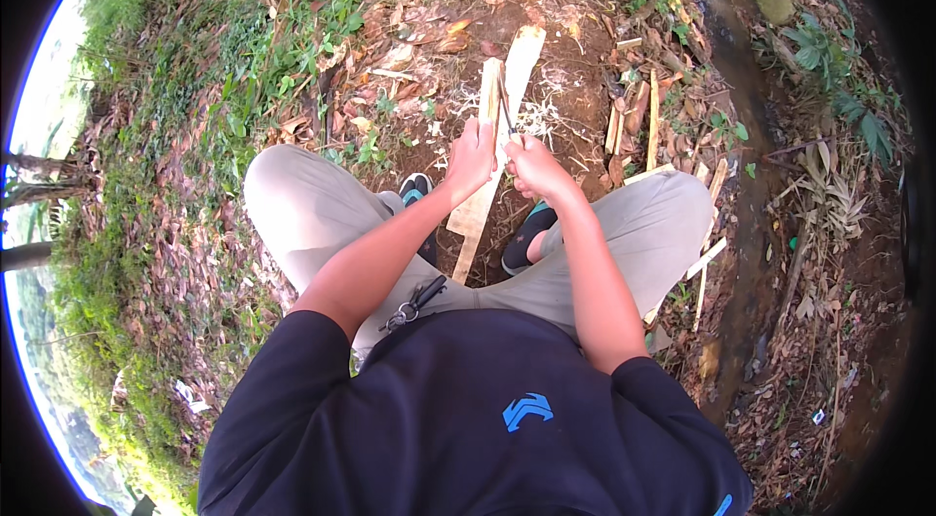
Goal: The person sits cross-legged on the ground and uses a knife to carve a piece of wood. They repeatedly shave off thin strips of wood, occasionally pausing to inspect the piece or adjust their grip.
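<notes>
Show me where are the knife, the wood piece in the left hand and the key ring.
Knife (505,105): head view, on the dark blade.
Wood piece (489,92): head view, on its upper part.
Key ring (398,318): head view, on the metal.

Worn: dark navy short-sleeved shirt (419,399), angular blue emblem (527,411) on the chest; second blue mark (722,504) at near right. Greyish-beige trousers (639,233). Metal key ring (398,318), dark fob (427,292) — left waist. Farther: dark shoes (522,251) — teal trim, apparently pale stripes on the left one.
</notes>
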Tool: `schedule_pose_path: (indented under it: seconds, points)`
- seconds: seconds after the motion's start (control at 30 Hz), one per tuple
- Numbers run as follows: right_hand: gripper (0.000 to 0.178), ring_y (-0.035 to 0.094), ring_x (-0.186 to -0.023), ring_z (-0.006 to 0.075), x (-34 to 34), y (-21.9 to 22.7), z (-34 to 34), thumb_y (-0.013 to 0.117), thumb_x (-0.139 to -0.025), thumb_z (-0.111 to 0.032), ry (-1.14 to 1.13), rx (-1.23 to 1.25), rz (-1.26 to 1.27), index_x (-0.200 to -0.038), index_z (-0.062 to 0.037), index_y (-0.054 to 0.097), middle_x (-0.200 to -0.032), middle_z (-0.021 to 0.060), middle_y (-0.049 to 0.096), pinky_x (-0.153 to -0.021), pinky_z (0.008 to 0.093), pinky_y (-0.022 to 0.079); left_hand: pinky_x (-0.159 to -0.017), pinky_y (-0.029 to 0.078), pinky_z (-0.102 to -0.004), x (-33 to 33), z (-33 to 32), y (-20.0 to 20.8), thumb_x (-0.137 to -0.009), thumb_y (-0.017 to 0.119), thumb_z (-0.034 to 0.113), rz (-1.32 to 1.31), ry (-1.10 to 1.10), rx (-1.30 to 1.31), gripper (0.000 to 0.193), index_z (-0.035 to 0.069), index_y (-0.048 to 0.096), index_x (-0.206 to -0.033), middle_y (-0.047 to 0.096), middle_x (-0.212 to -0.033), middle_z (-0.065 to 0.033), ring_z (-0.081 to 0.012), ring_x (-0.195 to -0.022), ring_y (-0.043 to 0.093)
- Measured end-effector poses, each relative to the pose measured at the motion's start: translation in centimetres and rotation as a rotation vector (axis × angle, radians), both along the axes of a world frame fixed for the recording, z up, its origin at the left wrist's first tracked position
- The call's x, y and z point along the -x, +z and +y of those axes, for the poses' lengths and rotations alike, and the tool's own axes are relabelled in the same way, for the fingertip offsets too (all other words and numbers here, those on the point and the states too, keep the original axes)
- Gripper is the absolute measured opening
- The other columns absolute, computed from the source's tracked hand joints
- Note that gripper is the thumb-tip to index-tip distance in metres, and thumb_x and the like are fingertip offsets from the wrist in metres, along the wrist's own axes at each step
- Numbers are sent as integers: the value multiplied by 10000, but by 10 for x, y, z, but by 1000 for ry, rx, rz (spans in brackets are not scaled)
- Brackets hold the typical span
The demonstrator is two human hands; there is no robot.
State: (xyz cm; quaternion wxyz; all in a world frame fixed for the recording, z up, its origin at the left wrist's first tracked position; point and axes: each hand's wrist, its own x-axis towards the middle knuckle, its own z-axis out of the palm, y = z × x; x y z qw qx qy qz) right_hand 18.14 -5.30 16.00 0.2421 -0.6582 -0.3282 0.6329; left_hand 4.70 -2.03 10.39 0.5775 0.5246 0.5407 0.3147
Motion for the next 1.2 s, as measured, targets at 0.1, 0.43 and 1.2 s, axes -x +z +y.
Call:
schedule_pose_path:
  seconds: [0.1,0.43,1.2]
  points:
    - [213,318,-434,39,-12,3,0,489,-958,-270,-27,29,49,-1082,-103,445,-704,-30,434,-380,231,232,-424,471,-356,-1,-2,10,-1017,388,350,-14,-4,8,368,-5,480,-986,567,-582,-118,-209,-481,596]
    - [218,352,-416,55,-27,-8,1,533,-931,-279,-80,-184,-127,-914,-67,583,-650,-14,476,-371,259,245,-498,480,-383,3,7,6,-1011,422,370,75,-34,-80,368,8,482,-971,574,-577,-109,-219,-477,597]
    - [286,292,-427,25,-21,-3,-3,428,-1027,-347,-286,-231,495,-1136,-100,523,-673,-53,412,-360,191,227,-392,466,-330,21,26,19,-1025,317,402,-18,-81,-18,450,13,542,-1055,596,-717,-105,-170,-511,581]
